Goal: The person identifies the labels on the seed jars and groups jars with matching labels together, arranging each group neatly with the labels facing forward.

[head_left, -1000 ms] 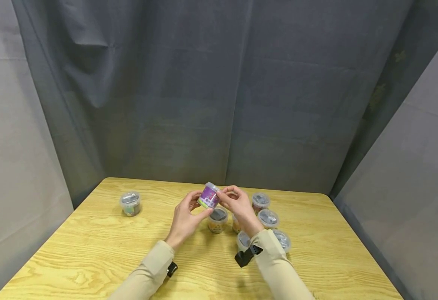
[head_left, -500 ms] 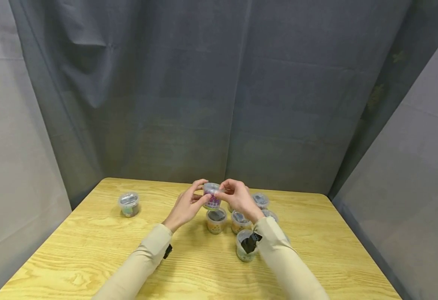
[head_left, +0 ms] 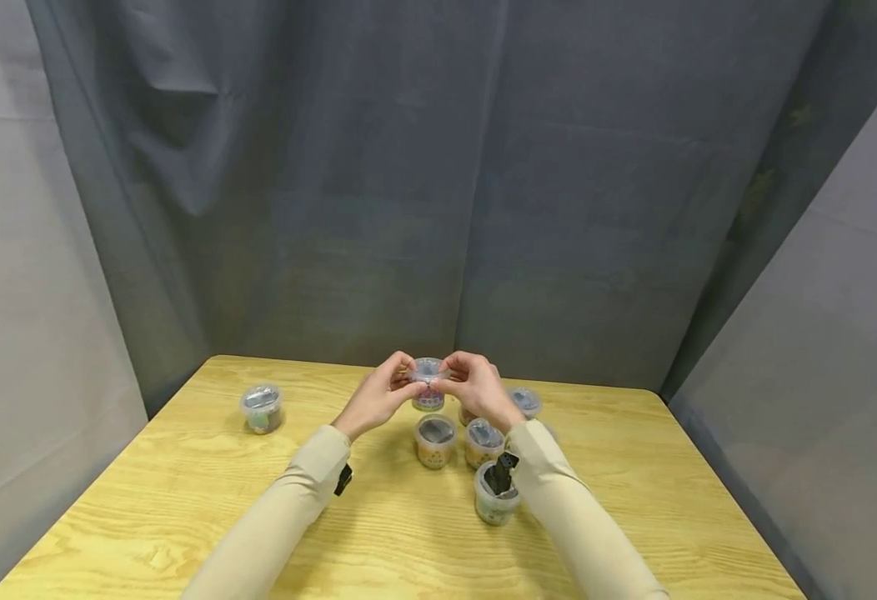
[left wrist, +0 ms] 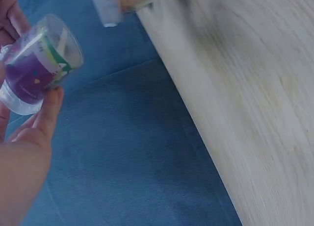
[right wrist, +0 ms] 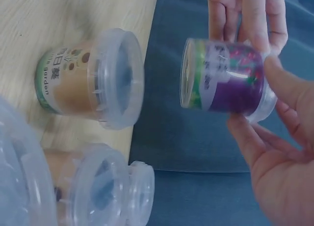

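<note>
A small clear plastic cup with a purple label (head_left: pixel 428 385) is held upright above the table, lid up, pinched between both hands. My left hand (head_left: pixel 403 388) grips its left side and my right hand (head_left: pixel 453 383) grips its right side near the lid. In the left wrist view the purple cup (left wrist: pixel 40 64) sits against my left fingers (left wrist: pixel 46 115). In the right wrist view the cup (right wrist: pixel 226 78) lies between my right fingers (right wrist: pixel 282 111) and the left hand's fingers (right wrist: pixel 245 15).
Several lidded cups with tan labels stand on the wooden table (head_left: pixel 183 500) below the hands: one (head_left: pixel 435 440), another (head_left: pixel 483 442), a nearer one (head_left: pixel 493 498) and a farther one (head_left: pixel 524 401). A lone cup (head_left: pixel 261 407) stands at the left. Grey cloth walls surround the table.
Both hands carried the purple cup away from me toward the table's back and turned it from tilted to upright. The sleeves stretched forward, uncovering more of the cups below.
</note>
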{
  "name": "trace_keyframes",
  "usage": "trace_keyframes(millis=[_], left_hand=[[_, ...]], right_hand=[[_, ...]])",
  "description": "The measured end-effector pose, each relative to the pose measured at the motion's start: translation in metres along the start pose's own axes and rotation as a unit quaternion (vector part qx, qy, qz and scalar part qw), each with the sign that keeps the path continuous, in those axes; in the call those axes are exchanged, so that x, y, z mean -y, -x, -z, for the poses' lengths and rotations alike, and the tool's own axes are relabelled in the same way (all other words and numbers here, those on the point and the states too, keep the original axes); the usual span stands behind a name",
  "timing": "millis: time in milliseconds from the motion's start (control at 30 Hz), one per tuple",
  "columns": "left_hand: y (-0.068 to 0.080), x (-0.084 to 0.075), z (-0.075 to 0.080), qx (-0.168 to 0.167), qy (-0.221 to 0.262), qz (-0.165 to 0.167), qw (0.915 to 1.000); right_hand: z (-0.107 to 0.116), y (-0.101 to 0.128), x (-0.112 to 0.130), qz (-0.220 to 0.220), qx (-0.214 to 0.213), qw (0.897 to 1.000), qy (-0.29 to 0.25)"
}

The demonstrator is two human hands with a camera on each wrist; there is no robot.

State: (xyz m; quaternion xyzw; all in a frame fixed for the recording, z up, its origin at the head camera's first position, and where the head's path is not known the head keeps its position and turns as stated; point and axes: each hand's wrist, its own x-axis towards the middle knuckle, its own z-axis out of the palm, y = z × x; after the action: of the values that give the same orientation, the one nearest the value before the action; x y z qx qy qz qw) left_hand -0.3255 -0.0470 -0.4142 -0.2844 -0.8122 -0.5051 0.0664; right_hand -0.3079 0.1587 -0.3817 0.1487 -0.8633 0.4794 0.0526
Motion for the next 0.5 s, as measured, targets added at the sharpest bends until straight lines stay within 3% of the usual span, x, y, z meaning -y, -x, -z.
trace_keyframes(millis=[167,300,500], left_hand=[[-0.010,0.013,-0.007,-0.010,-0.043,-0.019,0.9988],[-0.016,0.024,-0.015,-0.017,-0.075,-0.016,0.9969],[-0.024,0.039,-0.026,-0.001,-0.124,-0.030,0.9919]], right_hand=[[-0.004,-0.006,-0.008,-0.021,-0.014,0.999,0.038],[-0.008,-0.011,-0.016,-0.021,-0.017,0.998,0.065],[-0.005,-0.017,-0.023,-0.058,0.023,0.991,0.119]])
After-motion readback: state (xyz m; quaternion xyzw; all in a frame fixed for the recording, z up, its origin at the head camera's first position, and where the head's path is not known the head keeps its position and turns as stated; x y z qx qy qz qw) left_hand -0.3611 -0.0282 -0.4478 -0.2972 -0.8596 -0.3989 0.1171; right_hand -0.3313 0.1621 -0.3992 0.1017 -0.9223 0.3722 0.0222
